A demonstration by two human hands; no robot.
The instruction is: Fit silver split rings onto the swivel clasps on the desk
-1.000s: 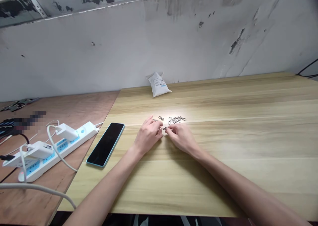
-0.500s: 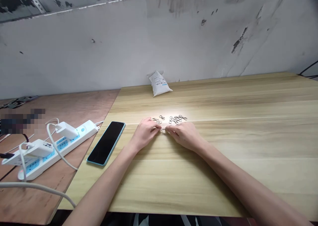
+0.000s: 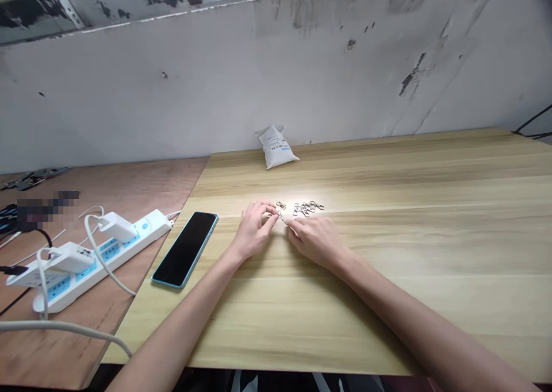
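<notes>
My left hand (image 3: 255, 228) is at the table's middle, its thumb and fingertips closed at a small metal clasp beside the left group of clasps, which the fingers mostly cover. Just right of it, my right hand (image 3: 317, 237) pinches a small silvery snap-hook clasp (image 3: 283, 219) between thumb and forefinger; its far end points toward the left fingertips. A loose clasp (image 3: 280, 205) lies just beyond the hands. Several more metal clasps (image 3: 307, 208) lie in a heap behind my right hand. Fine detail between the fingertips is too small to make out.
A blue-edged phone (image 3: 186, 249) lies left of my left forearm. A white plastic packet (image 3: 278, 149) rests near the wall. On the reddish board at left is a white power strip (image 3: 149, 225) with chargers and cables. The wooden table (image 3: 431, 219) extends to the right.
My left hand has shifted slightly up toward the left clasps, with its fingers more raised. My right hand stays nearly in place, and the clasp it pinches now slants. The view has tilted slightly.
</notes>
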